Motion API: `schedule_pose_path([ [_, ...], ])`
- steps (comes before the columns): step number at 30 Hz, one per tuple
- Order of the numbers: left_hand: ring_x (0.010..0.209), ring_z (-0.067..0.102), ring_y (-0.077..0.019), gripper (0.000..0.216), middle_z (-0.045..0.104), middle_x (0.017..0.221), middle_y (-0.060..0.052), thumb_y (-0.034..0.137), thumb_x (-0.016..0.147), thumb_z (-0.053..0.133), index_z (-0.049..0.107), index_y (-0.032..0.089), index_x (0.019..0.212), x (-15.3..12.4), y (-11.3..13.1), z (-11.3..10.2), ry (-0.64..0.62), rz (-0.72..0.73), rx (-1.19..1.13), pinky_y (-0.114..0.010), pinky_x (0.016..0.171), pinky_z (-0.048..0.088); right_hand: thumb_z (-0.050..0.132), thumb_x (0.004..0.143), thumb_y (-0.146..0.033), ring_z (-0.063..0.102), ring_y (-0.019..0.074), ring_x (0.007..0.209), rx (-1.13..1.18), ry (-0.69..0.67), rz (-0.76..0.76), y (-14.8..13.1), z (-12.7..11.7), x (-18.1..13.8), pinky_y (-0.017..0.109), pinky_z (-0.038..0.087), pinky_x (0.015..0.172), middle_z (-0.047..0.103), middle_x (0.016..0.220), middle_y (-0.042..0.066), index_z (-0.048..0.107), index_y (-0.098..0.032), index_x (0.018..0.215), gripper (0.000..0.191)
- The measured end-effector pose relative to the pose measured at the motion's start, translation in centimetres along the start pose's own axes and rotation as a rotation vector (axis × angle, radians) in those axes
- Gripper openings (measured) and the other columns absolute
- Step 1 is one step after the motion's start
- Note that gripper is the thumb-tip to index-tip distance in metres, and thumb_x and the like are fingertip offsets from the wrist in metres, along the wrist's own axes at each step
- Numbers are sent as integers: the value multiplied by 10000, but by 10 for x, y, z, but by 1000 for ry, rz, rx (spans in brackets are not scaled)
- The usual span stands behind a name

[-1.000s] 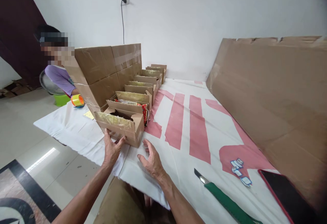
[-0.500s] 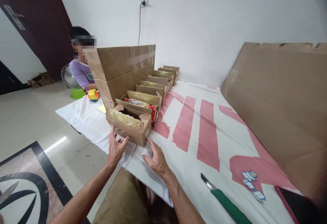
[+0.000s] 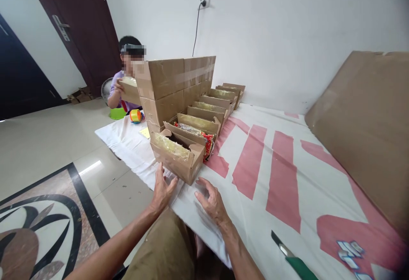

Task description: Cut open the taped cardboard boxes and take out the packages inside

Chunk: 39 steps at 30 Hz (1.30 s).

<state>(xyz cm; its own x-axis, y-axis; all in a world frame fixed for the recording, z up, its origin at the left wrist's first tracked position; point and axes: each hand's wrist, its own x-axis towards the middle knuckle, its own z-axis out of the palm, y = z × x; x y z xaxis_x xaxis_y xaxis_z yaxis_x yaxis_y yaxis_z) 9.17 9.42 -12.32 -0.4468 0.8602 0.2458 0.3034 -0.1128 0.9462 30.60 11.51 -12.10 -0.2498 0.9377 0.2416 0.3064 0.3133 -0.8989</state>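
Open box (image 3: 177, 161) sits at cloth (image 3: 255, 195) edge, first in row. Left hand (image 3: 162, 188) touches its front, right hand (image 3: 212, 199) just beside; both spread, gripping nothing. Cardboard looks light, crushable; hold by bottom corners.

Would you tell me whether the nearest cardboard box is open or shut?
Open: the nearest cardboard box has its flaps up, showing its dark inside.

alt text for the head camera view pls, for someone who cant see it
Both hands, left hand and right hand, rest open at the near side of an open cardboard box, first in a row of open boxes on a white and red sheet. Behind stacked sealed cartons another person holds a box; a green-handled cutter lies right.
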Motion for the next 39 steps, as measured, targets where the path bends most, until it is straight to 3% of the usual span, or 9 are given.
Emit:
schedule_pose_path([
  [6, 1481, 419, -386, 811, 475, 1561, -216, 266, 766, 660, 427, 151, 1534, -50, -22, 12, -156, 133, 151, -600, 1247, 294, 657, 802, -427, 711, 313, 1118, 130, 17, 44, -4, -4, 2, 512, 511, 1036, 786, 1141, 114, 702, -205, 1154, 418],
  [10, 1464, 442, -407, 689, 490, 1550, -225, 222, 760, 681, 568, 183, 1438, -78, -17, 6, -295, 234, 247, -627, 1215, 349, 655, 808, -464, 727, 310, 1095, 222, 38, 68, -6, -8, 4, 511, 524, 1025, 791, 1118, 139, 686, -195, 1138, 427],
  [14, 1384, 543, -343, 476, 508, 1534, -192, 192, 848, 628, 628, 232, 1322, -101, -1, -23, -368, 368, 260, -563, 1099, 506, 666, 785, -462, 725, 310, 1107, 261, 55, 92, -11, -12, 2, 497, 529, 1017, 788, 1131, 151, 681, -192, 1121, 432],
  [18, 1278, 619, -275, 343, 611, 1387, -160, 187, 923, 567, 646, 244, 1251, -102, 17, -71, -266, 490, 281, -468, 1044, 555, 658, 794, -491, 727, 307, 1083, 241, 77, 120, -22, -18, -5, 471, 534, 996, 791, 1101, 153, 696, -186, 1056, 404],
  [23, 1200, 638, -279, 292, 675, 1215, -133, 299, 918, 604, 665, 203, 1187, -37, 30, -145, 82, 402, 347, -486, 1060, 527, 649, 826, -501, 734, 280, 976, 190, 57, 128, -48, -10, -11, 419, 550, 906, 802, 1011, 117, 726, -193, 1027, 376],
  [28, 1271, 577, -328, 540, 624, 1332, -145, 422, 771, 728, 632, 181, 1244, 71, 32, -196, 288, -26, 136, -526, 1120, 450, 593, 873, -460, 739, 260, 895, 81, -92, 47, -81, 25, -12, 373, 561, 806, 807, 928, 90, 752, -205, 971, 317],
  [31, 1319, 548, -337, 631, 583, 1407, -177, 457, 746, 725, 585, 169, 1289, 131, 27, -204, 318, -99, 17, -502, 1130, 430, 565, 877, -424, 744, 257, 917, 55, -153, 23, -94, 52, -8, 361, 569, 782, 806, 976, 99, 752, -199, 1023, 327],
  [35, 1399, 485, -318, 717, 514, 1490, -184, 494, 729, 711, 521, 175, 1342, 194, 16, -200, 335, -143, -101, -444, 1152, 395, 569, 838, -348, 708, 265, 1107, 28, -229, 10, -105, 94, 14, 364, 591, 815, 732, 1270, 140, 667, -176, 1295, 498],
  [39, 1265, 578, -308, 632, 645, 1274, -129, 533, 665, 724, 599, 193, 1183, 230, 2, -188, 281, -237, -210, -460, 1072, 454, 610, 814, -327, 552, 311, 1376, 22, -220, -1, -110, 142, 50, 435, 580, 976, 522, 1539, 206, 424, -114, 1548, 787],
])
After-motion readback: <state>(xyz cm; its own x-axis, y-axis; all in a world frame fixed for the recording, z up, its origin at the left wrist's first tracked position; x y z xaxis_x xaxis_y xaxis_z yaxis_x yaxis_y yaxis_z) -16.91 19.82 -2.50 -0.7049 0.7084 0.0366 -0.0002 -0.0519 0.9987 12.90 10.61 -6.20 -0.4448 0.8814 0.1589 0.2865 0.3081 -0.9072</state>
